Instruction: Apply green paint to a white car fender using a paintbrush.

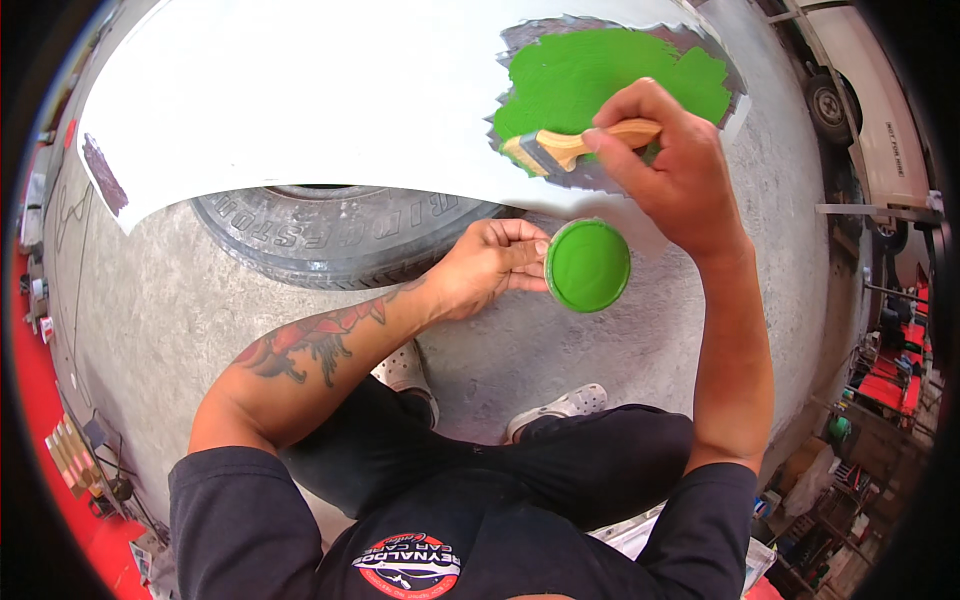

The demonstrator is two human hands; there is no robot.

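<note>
In my right hand is a flat paintbrush, gripped by its wooden handle. Its bristles lie at the lower left edge of a wet-looking green paint patch on a white car panel. Bare grey metal-like and purplish areas show around the green. My left hand holds a small round cup of green paint by its rim, below the patch, thumb on the near side. The cup is tilted so that its green surface faces me.
A black tyre sits under the panel's arch. The panel's left corner carries a small purplish patch. Concrete floor lies beneath my crouched legs. At the right stand another vehicle and cluttered shelves.
</note>
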